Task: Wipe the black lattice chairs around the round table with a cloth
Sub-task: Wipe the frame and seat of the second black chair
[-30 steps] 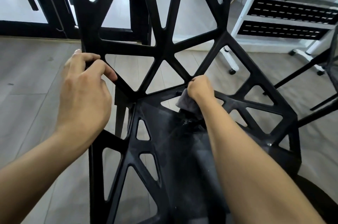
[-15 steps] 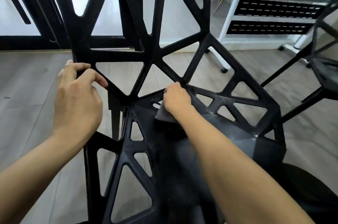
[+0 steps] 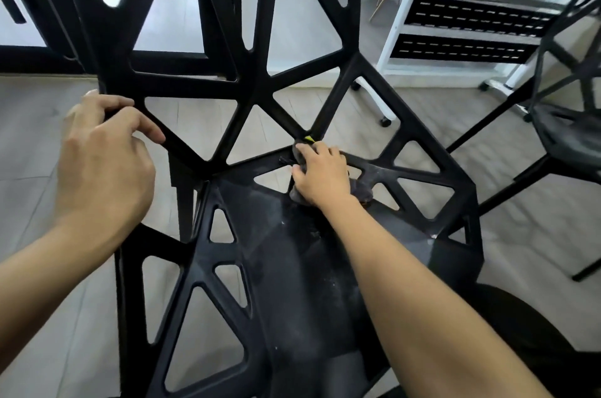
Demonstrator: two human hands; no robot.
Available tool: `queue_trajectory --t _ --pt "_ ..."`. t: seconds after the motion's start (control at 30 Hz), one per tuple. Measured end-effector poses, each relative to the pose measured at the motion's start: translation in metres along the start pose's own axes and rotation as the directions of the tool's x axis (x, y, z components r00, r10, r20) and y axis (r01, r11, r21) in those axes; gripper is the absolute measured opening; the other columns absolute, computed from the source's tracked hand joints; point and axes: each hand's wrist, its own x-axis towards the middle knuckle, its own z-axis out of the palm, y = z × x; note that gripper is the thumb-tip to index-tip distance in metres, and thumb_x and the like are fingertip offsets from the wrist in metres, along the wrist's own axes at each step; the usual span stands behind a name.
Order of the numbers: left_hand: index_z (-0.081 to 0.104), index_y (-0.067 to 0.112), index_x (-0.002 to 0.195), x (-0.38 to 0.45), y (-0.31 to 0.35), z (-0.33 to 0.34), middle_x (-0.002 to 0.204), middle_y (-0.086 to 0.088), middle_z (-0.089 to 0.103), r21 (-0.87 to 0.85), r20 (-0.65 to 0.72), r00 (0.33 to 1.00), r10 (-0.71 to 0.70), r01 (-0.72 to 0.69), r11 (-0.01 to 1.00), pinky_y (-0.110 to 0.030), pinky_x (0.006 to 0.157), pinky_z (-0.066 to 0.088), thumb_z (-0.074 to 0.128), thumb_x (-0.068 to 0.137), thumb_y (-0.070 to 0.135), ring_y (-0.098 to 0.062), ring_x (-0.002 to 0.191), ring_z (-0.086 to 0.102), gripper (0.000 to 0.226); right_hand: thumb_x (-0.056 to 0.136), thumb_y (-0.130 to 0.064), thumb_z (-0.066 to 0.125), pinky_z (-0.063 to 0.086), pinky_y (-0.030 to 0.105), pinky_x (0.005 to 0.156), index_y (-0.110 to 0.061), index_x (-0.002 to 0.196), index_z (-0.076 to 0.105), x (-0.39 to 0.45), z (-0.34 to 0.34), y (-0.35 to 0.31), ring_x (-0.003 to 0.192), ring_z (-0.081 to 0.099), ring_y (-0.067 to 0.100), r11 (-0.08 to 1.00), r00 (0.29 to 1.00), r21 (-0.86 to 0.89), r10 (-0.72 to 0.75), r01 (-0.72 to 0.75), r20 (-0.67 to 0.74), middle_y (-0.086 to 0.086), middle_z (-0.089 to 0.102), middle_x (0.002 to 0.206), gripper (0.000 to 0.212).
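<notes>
A black lattice chair fills the middle of the view, its backrest rising toward the top and its dusty seat below. My left hand grips a bar on the left side of the backrest, fingers curled round it. My right hand presses a dark grey cloth onto the lattice where the seat meets the backrest. Most of the cloth is hidden under the hand; a small yellow tag shows at its far edge.
A second black lattice chair stands at the right. Behind it is a white wheeled rack with black slotted panels. A dark round edge shows at the lower right. The floor is grey wood planks, with black door frames at the upper left.
My right hand has slid the cloth along the seat-back joint and now lies flatter on it. The view has shifted, bringing the second chair into sight. My left hand keeps its grip.
</notes>
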Motion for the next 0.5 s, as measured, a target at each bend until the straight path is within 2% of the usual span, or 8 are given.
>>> queue_trajectory --t 0.1,0.17,0.2,0.27,0.33,0.37,0.43,0.5 --pt "0.067 0.016 0.087 -0.001 -0.004 0.003 0.13 -0.008 0.05 0.001 0.006 1.0 -0.005 0.005 1.0 -0.043 0.109 0.039 0.04 0.09 -0.004 -0.029 0.135 0.042 0.033 0.095 -0.028 0.051 0.04 0.047 0.096 -0.023 0.13 0.056 -0.009 0.0 -0.011 0.111 0.047 0.035 0.996 0.995 -0.009 -0.094 0.094 0.028 0.008 0.053 0.126 0.035" --pt "0.064 0.019 0.085 0.002 -0.006 0.002 0.128 0.0 0.049 -0.014 0.011 1.0 0.017 -0.017 1.0 -0.049 0.107 0.043 0.037 0.089 0.002 -0.03 0.133 0.044 0.033 0.094 -0.024 0.053 0.043 0.049 0.092 -0.022 0.131 0.058 -0.02 -0.002 -0.014 0.105 0.048 0.035 0.974 0.973 0.043 -0.224 0.221 0.063 0.01 0.055 0.123 0.038" --pt "0.064 0.02 0.085 0.004 -0.009 0.002 0.125 0.01 0.048 -0.009 0.012 0.999 0.033 -0.033 0.999 -0.051 0.105 0.044 0.036 0.089 0.005 -0.029 0.132 0.044 0.032 0.092 -0.021 0.053 0.045 0.05 0.089 -0.019 0.131 0.06 -0.022 -0.008 -0.01 0.102 0.049 0.035 0.956 0.956 0.056 -0.291 0.289 0.033 0.011 0.058 0.12 0.04" --pt "0.063 0.02 0.085 0.004 -0.013 0.004 0.116 0.03 0.037 0.013 0.008 0.996 0.088 -0.088 0.996 -0.052 0.105 0.044 0.035 0.089 0.006 -0.03 0.133 0.043 0.031 0.084 -0.016 0.051 0.051 0.047 0.078 -0.009 0.122 0.066 -0.018 -0.027 0.012 0.093 0.051 0.031 0.919 0.905 -0.03 -0.393 0.394 -0.164 0.011 0.063 0.11 0.041" --pt "0.061 0.02 0.085 0.003 -0.016 0.006 0.116 0.036 0.033 0.028 -0.009 0.992 0.127 -0.127 0.992 -0.054 0.103 0.044 0.035 0.089 0.006 -0.032 0.132 0.043 0.03 0.079 -0.011 0.057 0.052 0.044 0.076 -0.005 0.116 0.067 -0.005 -0.052 0.054 0.092 0.052 0.029 0.901 0.858 -0.157 -0.433 0.405 -0.274 0.01 0.065 0.107 0.038" --pt "0.06 0.021 0.085 0.003 -0.017 0.007 0.117 0.037 0.032 0.037 -0.015 0.991 0.133 -0.133 0.99 -0.055 0.102 0.044 0.036 0.089 0.005 -0.033 0.132 0.043 0.03 0.08 -0.013 0.059 0.051 0.046 0.08 -0.007 0.118 0.066 0.0 -0.06 0.079 0.095 0.056 0.032 0.907 0.872 -0.18 -0.416 0.38 -0.259 0.01 0.065 0.109 0.039" --pt "0.06 0.02 0.087 0.003 -0.016 0.008 0.119 0.036 0.032 0.061 -0.004 0.99 0.144 -0.144 0.988 -0.056 0.103 0.044 0.038 0.089 0.002 -0.033 0.133 0.042 0.029 0.085 -0.025 0.059 0.049 0.047 0.091 -0.012 0.124 0.065 -0.002 -0.062 0.116 0.105 0.06 0.038 0.924 0.925 -0.168 -0.364 0.344 -0.109 0.01 0.064 0.117 0.042" --pt "0.06 0.015 0.091 0.003 -0.013 0.007 0.13 0.027 0.039 0.075 -0.005 0.984 0.178 -0.178 0.981 -0.057 0.107 0.041 0.041 0.089 -0.002 -0.036 0.139 0.038 0.026 0.088 -0.026 0.058 0.045 0.047 0.098 -0.014 0.128 0.066 -0.008 -0.048 0.126 0.114 0.06 0.037 0.947 0.952 -0.12 -0.305 0.299 -0.03 0.009 0.064 0.125 0.043"
